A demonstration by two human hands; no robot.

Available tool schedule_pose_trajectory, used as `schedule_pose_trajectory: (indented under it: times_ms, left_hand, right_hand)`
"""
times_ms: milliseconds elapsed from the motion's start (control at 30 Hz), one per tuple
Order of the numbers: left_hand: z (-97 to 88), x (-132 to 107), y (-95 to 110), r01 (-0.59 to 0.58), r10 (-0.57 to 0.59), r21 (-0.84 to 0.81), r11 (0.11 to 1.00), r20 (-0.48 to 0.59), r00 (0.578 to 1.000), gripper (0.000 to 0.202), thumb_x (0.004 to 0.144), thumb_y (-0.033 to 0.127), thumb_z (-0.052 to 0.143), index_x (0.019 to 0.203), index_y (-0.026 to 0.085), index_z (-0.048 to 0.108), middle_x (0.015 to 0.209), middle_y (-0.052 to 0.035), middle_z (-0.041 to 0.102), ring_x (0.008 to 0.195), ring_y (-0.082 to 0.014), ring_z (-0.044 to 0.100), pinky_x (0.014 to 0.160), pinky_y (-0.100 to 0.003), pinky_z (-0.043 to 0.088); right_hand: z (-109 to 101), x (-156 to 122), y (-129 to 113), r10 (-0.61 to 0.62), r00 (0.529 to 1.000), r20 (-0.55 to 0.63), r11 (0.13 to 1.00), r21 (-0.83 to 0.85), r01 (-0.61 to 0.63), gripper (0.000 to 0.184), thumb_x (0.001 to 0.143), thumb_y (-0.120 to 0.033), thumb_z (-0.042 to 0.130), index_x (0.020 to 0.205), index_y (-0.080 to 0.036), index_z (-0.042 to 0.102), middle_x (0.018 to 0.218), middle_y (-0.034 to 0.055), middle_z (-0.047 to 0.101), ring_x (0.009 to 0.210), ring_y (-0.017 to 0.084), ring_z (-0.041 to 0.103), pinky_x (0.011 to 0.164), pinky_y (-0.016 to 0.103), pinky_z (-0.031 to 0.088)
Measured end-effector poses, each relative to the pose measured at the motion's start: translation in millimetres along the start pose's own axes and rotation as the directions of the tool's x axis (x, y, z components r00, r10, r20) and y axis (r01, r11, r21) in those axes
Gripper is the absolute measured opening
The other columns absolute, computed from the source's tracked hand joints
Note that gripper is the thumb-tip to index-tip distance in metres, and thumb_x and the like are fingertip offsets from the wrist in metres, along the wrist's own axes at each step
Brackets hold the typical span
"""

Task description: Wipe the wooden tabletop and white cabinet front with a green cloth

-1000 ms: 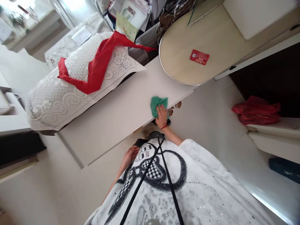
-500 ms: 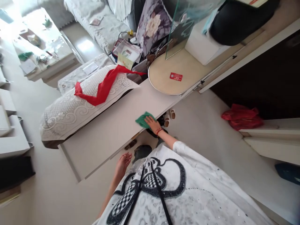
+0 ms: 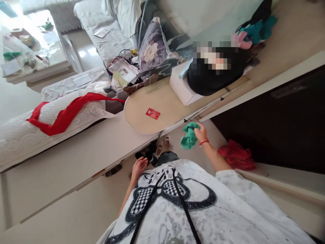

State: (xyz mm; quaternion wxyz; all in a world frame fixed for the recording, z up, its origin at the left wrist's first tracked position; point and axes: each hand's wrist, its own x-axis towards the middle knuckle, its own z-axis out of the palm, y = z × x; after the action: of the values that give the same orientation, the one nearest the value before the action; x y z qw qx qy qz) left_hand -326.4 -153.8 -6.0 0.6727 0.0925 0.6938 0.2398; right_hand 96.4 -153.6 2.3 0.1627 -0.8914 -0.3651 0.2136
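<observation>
My right hand (image 3: 201,133) is closed on a bunched green cloth (image 3: 190,136), held in the air off the end of the long white cabinet top (image 3: 111,134). Beside the cabinet's front edge, near my body, my left hand (image 3: 140,166) hangs with loosely bent fingers and nothing in it. A red card (image 3: 152,114) lies on the rounded beige shelf (image 3: 137,118), which adjoins the cabinet top.
A white box (image 3: 181,84) and a black bag (image 3: 213,79) stand on the beige shelf. A red ribbon (image 3: 63,118) drapes over a white lace cover (image 3: 15,145). Shoes (image 3: 159,147) sit on the floor below. A red plastic bag (image 3: 237,154) lies right.
My right hand has lifted the green cloth off the white top and carried it right; the cloth is now bunched. My view has turned right. My left hand stays low and free.
</observation>
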Motion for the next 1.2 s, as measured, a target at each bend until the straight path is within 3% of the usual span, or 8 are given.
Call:
schedule_pose_trajectory:
  times_ms: [100, 200, 267, 400, 567, 667, 900, 1200]
  left_hand:
    - [67.5, -24.5, -12.9, -0.063, 0.063, -0.002, 0.998, 0.087, 0.994, 0.022, 0.082, 0.021, 0.079, 0.101, 0.016, 0.068, 0.095, -0.0102, 0.08, 0.081, -0.0165, 0.076, 0.077, -0.025, 0.059]
    - [98.3, -41.7, -16.5, -0.157, 0.157, -0.01, 0.988, 0.092, 0.983, 0.031, 0.074, 0.025, 0.086, 0.099, 0.014, 0.072, 0.094, -0.0106, 0.08, 0.083, -0.0186, 0.076, 0.083, -0.029, 0.06]
    - [104.0, -49.0, -11.9, -0.24, 0.241, -0.026, 0.97, 0.036, 0.97, 0.028, 0.075, 0.023, 0.085, 0.099, 0.014, 0.072, 0.095, -0.0089, 0.079, 0.086, -0.0177, 0.075, 0.092, -0.029, 0.059]
    - [102.7, -56.4, 10.0, -0.409, 0.392, -0.081, 0.909, -0.166, 0.905, 0.017, 0.088, 0.016, 0.071, 0.105, 0.016, 0.069, 0.105, -0.0068, 0.078, 0.097, -0.0147, 0.073, 0.107, -0.03, 0.056]
    - [97.5, -63.4, 35.7, -0.47, 0.407, -0.147, 0.87, -0.322, 0.855, 0.017, 0.094, 0.013, 0.059, 0.111, 0.016, 0.064, 0.107, -0.008, 0.076, 0.092, -0.0132, 0.074, 0.111, -0.037, 0.057]
    - [90.5, -72.7, 40.1, -0.485, 0.406, -0.158, 0.86, -0.365, 0.838, 0.017, 0.094, 0.012, 0.057, 0.11, 0.016, 0.063, 0.106, -0.0082, 0.076, 0.09, -0.0128, 0.074, 0.115, -0.04, 0.055]
    - [88.1, -82.6, 30.2, -0.508, 0.43, -0.107, 0.855, -0.4, 0.809, 0.015, 0.091, 0.01, 0.058, 0.102, 0.017, 0.066, 0.102, -0.0058, 0.074, 0.094, -0.0148, 0.073, 0.123, -0.044, 0.05]
    - [198.9, -80.9, 59.4, -0.462, 0.452, -0.067, 0.884, -0.121, 0.884, 0.023, 0.082, 0.025, 0.073, 0.103, 0.015, 0.07, 0.101, -0.0093, 0.077, 0.097, -0.0209, 0.075, 0.114, -0.044, 0.055]
  right_hand:
    - [-83.9, 89.0, 20.3, 0.122, 0.983, -0.136, 0.993, 0.007, -0.122, 0.081, 0.09, -0.009, 0.038, 0.17, 0.004, 0.031, 0.167, 0.0298, 0.045, 0.157, 0.03, 0.049, 0.131, 0.048, 0.041]
    - [-81.6, 137.2, -7.1, 0.14, 0.986, -0.091, 0.99, 0.002, -0.14, 0.077, 0.09, -0.007, 0.043, 0.166, 0.004, 0.039, 0.166, 0.035, 0.041, 0.154, 0.037, 0.05, 0.127, 0.056, 0.043]
    - [-42.0, 123.2, -40.7, 0.077, 0.997, -0.026, 0.997, -0.028, -0.078, 0.07, 0.091, -0.008, 0.048, 0.16, 0.002, 0.05, 0.165, 0.0385, 0.039, 0.151, 0.044, 0.051, 0.123, 0.061, 0.045]
    - [34.7, 16.9, -106.8, -0.221, 0.957, 0.187, 0.956, -0.153, 0.25, 0.07, 0.095, -0.008, 0.046, 0.163, 0.004, 0.047, 0.165, 0.043, 0.037, 0.153, 0.05, 0.047, 0.117, 0.062, 0.049]
    - [42.2, -72.3, -153.9, -0.472, 0.65, 0.595, 0.791, -0.039, 0.61, 0.055, 0.091, -0.018, 0.06, 0.144, -0.02, 0.073, 0.145, 0.0205, 0.069, 0.119, 0.033, 0.074, 0.101, 0.04, 0.062]
    - [12.0, -40.8, -159.8, -0.519, 0.624, 0.584, 0.774, 0.013, 0.632, 0.041, 0.093, -0.022, 0.059, 0.126, -0.03, 0.083, 0.122, 0.0061, 0.08, 0.112, 0.025, 0.075, 0.099, 0.03, 0.061]
    - [-36.3, 104.2, -153.2, -0.445, 0.826, 0.345, 0.81, -0.238, 0.536, 0.071, 0.097, -0.005, 0.042, 0.167, -0.014, 0.051, 0.17, 0.0204, 0.043, 0.148, 0.036, 0.049, 0.113, 0.048, 0.057]
    - [-13.0, 39.7, -100.7, -0.522, 0.626, 0.579, 0.719, -0.097, 0.688, 0.053, 0.096, -0.007, 0.049, 0.139, -0.024, 0.074, 0.159, 0.0113, 0.057, 0.142, 0.03, 0.054, 0.106, 0.041, 0.06]
